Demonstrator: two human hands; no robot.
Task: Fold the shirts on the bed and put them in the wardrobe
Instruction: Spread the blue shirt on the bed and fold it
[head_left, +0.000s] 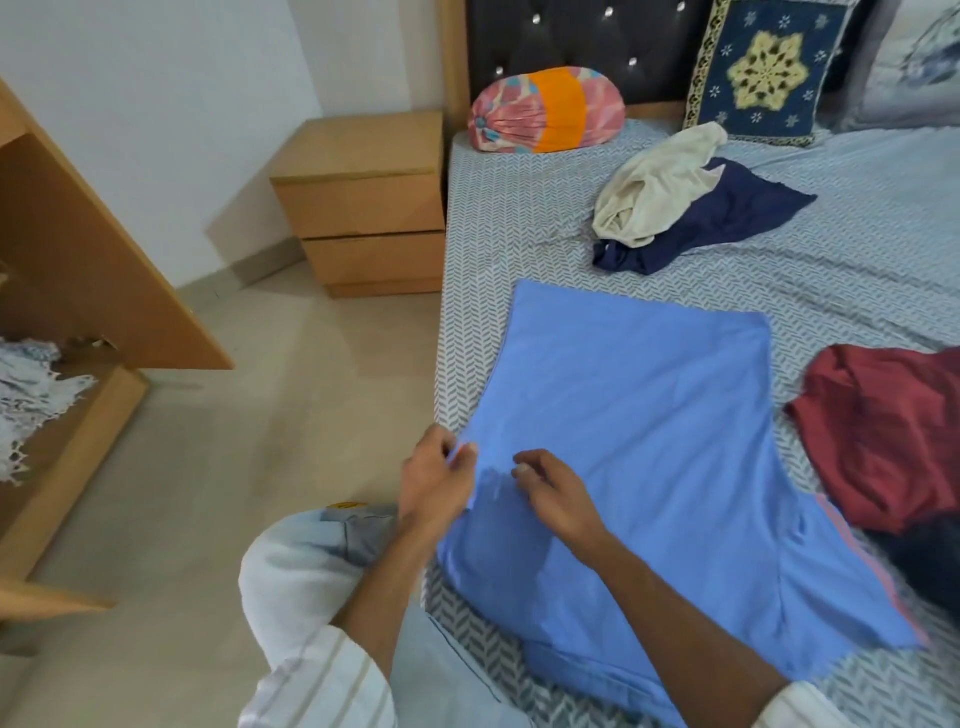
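Head view: at far left I see the open wardrobe. On the bed the blue shirt lies flat; my left grip pinches its near-left edge, my right grip rests curled on it, grasp uncertain. Cream shirt and navy shirt lie far; maroon shirt lies right.

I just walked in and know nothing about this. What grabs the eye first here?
The big light blue shirt spread flat at the near edge of the bed, with the left hand pinching its edge and the right hand resting on the cloth beside it. Next, the crumpled maroon shirt at the right, and the cream shirt heaped on a navy shirt further up, below the orange-banded bolster.
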